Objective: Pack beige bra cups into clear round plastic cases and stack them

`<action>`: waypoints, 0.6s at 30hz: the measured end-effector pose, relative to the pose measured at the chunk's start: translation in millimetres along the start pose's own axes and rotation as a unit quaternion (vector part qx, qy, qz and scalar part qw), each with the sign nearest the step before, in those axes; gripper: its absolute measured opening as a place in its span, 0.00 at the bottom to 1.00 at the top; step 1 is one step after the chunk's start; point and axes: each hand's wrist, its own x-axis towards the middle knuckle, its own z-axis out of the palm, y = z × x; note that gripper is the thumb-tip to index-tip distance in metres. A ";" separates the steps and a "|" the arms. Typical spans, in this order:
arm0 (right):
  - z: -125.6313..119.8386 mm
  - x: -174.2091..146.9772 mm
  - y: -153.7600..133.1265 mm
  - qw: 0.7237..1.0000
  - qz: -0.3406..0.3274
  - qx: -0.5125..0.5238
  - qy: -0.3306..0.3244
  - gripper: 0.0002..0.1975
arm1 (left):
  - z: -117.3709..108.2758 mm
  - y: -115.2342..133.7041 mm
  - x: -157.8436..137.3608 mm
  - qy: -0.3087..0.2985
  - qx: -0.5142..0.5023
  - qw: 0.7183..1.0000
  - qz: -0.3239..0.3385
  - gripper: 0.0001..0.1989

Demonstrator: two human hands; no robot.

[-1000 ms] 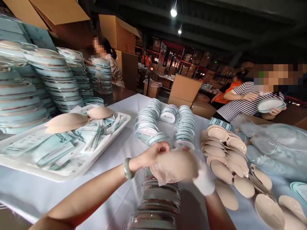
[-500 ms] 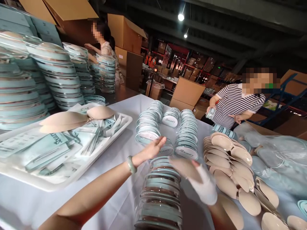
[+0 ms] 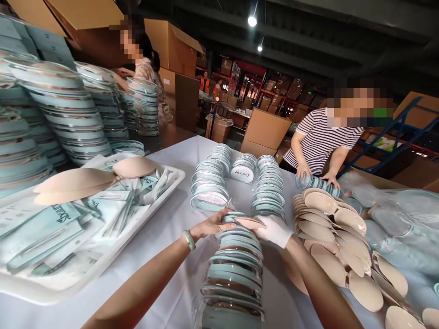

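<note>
Dim warehouse, two lit lamps overhead, white-clothed table before us. Head view, our only one: beige cup lies crosswise, long axis roughly left to right, at the far end of the centre row of cases, which runs away from us. It sits between our hands. Right hand, white-gloved, is nearer, fingers pinching the cup's right end; left hand has thumb and fingers on the left edge of the end case, apparently gripping it, firmness we can't tell. Counts: one cup between the hands; one centre row, cases overlapping, no sure tally; three groups of pale cases beyond; one tray at left, one joined beige pair atop its packets; one beige pile at right, too layered to count; two co-workers nearby, two orange vests far back.
</note>
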 end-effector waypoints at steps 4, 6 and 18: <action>-2.8 5.7 -13.5 0.995 -0.007 -0.058 -0.080 0.15 | 19.7 -9.1 2.1 0.094 -0.035 0.994 -0.045 0.33; -1.9 5.5 -21.9 0.992 -0.029 -0.085 -0.086 0.18 | 27.3 -13.5 4.1 0.158 -0.048 0.984 -0.069 0.30; -3.1 -30.7 -11.2 0.988 -0.047 0.058 -0.132 0.16 | 44.9 -23.4 0.4 0.180 -0.046 0.977 -0.107 0.27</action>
